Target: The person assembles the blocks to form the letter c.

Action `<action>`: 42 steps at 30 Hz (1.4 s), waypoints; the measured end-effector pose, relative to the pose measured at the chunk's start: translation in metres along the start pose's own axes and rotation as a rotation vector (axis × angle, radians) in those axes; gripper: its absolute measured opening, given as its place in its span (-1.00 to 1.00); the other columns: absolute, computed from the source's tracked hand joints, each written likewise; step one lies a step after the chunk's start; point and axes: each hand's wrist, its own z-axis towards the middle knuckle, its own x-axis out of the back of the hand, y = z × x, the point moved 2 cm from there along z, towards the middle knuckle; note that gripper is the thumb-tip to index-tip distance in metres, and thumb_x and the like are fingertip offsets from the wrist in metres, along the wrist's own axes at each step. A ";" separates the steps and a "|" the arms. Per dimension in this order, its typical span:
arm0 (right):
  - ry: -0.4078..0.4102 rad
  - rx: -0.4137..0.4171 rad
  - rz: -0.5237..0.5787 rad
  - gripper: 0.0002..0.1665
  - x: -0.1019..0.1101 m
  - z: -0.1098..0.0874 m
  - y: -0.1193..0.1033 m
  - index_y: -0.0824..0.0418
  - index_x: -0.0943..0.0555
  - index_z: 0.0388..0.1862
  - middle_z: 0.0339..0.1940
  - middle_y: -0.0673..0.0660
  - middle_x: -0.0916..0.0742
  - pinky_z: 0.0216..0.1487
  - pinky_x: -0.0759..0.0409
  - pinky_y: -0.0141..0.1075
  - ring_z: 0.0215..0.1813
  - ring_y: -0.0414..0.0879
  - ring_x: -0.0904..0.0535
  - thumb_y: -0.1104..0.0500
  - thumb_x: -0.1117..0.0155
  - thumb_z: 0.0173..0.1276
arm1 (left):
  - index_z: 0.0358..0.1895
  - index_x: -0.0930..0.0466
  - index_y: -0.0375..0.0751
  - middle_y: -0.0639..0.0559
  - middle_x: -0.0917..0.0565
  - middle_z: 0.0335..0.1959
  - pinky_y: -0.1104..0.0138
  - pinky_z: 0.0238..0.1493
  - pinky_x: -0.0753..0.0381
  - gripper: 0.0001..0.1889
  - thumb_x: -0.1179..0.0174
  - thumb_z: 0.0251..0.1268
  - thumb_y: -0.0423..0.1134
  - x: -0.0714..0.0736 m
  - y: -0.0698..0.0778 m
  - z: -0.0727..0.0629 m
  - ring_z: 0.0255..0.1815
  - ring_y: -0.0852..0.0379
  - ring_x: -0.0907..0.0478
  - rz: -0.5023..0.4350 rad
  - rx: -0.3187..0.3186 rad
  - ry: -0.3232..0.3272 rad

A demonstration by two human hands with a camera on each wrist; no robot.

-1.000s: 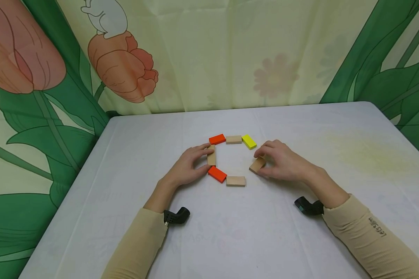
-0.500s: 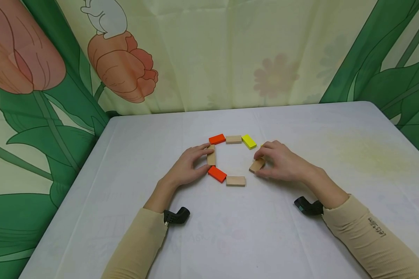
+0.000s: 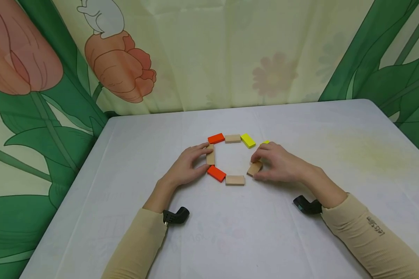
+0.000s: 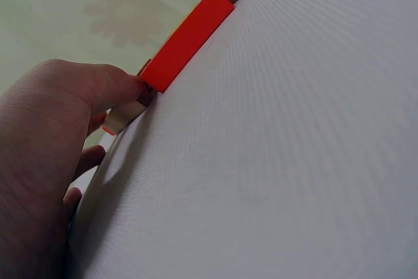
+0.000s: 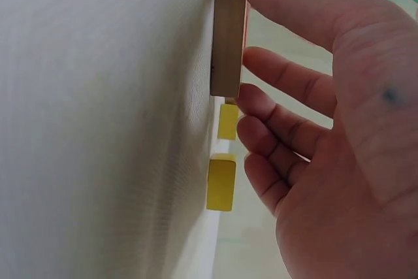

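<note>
On the white-covered table, small rectangular blocks lie in a loose ring. My left hand holds the plain wooden block on the ring's left side, thumb by its near end, fingers at its far end. Touching that end is a red block, also seen in the left wrist view. At the ring's right side my right hand pinches another wooden block lying slantwise; its broad side faces the right wrist view. A small gap parts it from the near wooden block. Behind the right hand a yellow block is mostly hidden.
Along the far side lie a red block, a wooden block and a yellow block. The table ends at a printed curtain behind. Each wrist wears a black camera.
My right hand has shifted its wooden block slightly nearer and to the left. More of the yellow block behind it shows now. The left hand stays in place.
</note>
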 end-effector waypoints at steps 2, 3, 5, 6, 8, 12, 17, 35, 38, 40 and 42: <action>-0.009 0.000 0.006 -0.65 0.000 0.000 -0.001 0.09 -0.68 -0.11 -0.11 -0.07 -0.62 0.10 -0.41 -0.07 0.07 -0.04 -0.42 0.09 -0.58 0.14 | 0.41 -0.51 -0.06 0.10 -0.34 0.51 0.03 0.48 -0.15 -0.46 -0.26 0.35 -0.16 0.000 0.000 0.000 0.51 0.00 -0.20 0.001 0.003 -0.002; -0.013 0.000 0.009 -0.65 -0.001 0.000 -0.002 0.08 -0.68 -0.11 -0.11 -0.07 -0.62 0.11 -0.41 -0.07 0.07 -0.05 -0.42 0.09 -0.58 0.14 | 0.41 -0.51 -0.06 0.11 -0.34 0.51 0.03 0.48 -0.15 -0.46 -0.26 0.36 -0.15 0.000 0.000 0.000 0.51 0.00 -0.20 0.002 0.004 -0.004; -0.017 0.007 0.015 -0.65 -0.001 0.000 -0.003 0.07 -0.68 -0.12 -0.11 -0.08 -0.62 0.12 -0.41 -0.08 0.08 -0.05 -0.42 0.08 -0.59 0.13 | 0.41 -0.51 -0.06 0.11 -0.33 0.52 0.03 0.48 -0.15 -0.46 -0.26 0.36 -0.15 0.000 0.000 0.000 0.51 0.00 -0.20 0.005 0.007 -0.006; -0.019 0.010 0.019 -0.65 -0.001 0.000 -0.003 0.07 -0.68 -0.12 -0.12 -0.08 -0.62 0.12 -0.41 -0.08 0.08 -0.06 -0.41 0.08 -0.59 0.13 | 0.41 -0.51 -0.05 0.11 -0.33 0.52 0.04 0.48 -0.15 -0.46 -0.26 0.36 -0.15 0.000 0.000 0.000 0.51 0.00 -0.20 0.007 0.007 -0.007; -0.019 0.025 0.021 -0.65 -0.001 0.000 -0.005 0.07 -0.68 -0.13 -0.13 -0.09 -0.61 0.10 -0.41 -0.08 0.07 -0.05 -0.42 0.08 -0.60 0.12 | 0.41 -0.51 -0.05 0.11 -0.33 0.52 0.04 0.48 -0.15 -0.46 -0.26 0.36 -0.15 0.000 0.000 0.001 0.51 0.01 -0.20 0.009 0.008 -0.008; -0.028 0.036 0.014 -0.65 -0.002 0.000 -0.006 0.06 -0.68 -0.15 -0.15 -0.09 -0.61 0.08 -0.41 -0.09 0.03 -0.06 -0.44 0.08 -0.61 0.11 | 0.40 -0.51 -0.06 0.10 -0.34 0.52 0.04 0.48 -0.15 -0.46 -0.26 0.36 -0.16 0.000 0.000 0.001 0.51 0.00 -0.20 0.010 0.009 -0.010; -0.039 0.039 0.006 -0.65 -0.002 0.000 -0.008 0.05 -0.67 -0.15 -0.16 -0.10 -0.60 0.08 -0.42 -0.11 0.00 -0.08 -0.44 0.07 -0.60 0.11 | 0.40 -0.51 -0.07 0.09 -0.34 0.51 0.02 0.47 -0.16 -0.47 -0.25 0.36 -0.16 0.000 0.000 0.001 0.51 -0.01 -0.20 0.011 0.007 -0.010; -0.035 0.067 0.001 -0.65 -0.005 0.000 -0.011 0.03 -0.67 -0.16 -0.16 -0.12 -0.59 0.06 -0.44 -0.13 -0.02 -0.12 -0.44 0.06 -0.61 0.11 | 0.41 -0.50 -0.06 0.09 -0.33 0.52 0.00 0.47 -0.16 -0.46 -0.25 0.36 -0.16 0.001 0.001 -0.001 0.51 -0.03 -0.20 0.002 0.019 -0.009; -0.036 0.064 -0.004 -0.66 -0.005 -0.001 -0.010 0.02 -0.66 -0.17 -0.17 -0.13 -0.59 0.05 -0.44 -0.13 -0.02 -0.13 -0.44 0.06 -0.60 0.11 | 0.41 -0.50 -0.06 0.09 -0.33 0.52 0.00 0.47 -0.16 -0.46 -0.25 0.36 -0.16 0.001 0.001 -0.001 0.51 -0.03 -0.20 0.004 0.023 -0.011; -0.036 0.065 -0.008 -0.67 -0.005 -0.001 -0.010 0.02 -0.66 -0.17 -0.17 -0.14 -0.59 0.05 -0.43 -0.13 -0.03 -0.13 -0.44 0.06 -0.59 0.12 | 0.41 -0.50 -0.06 0.09 -0.32 0.52 0.00 0.47 -0.16 -0.46 -0.26 0.36 -0.16 0.001 0.001 -0.001 0.51 -0.02 -0.19 0.005 0.025 -0.013; -0.036 0.067 -0.011 -0.67 -0.005 0.000 -0.010 0.01 -0.66 -0.18 -0.18 -0.14 -0.59 0.05 -0.43 -0.13 -0.03 -0.14 -0.44 0.05 -0.60 0.11 | 0.41 -0.50 -0.06 0.10 -0.32 0.52 0.01 0.48 -0.16 -0.46 -0.26 0.36 -0.17 0.001 0.001 -0.001 0.51 -0.01 -0.19 0.004 0.027 -0.014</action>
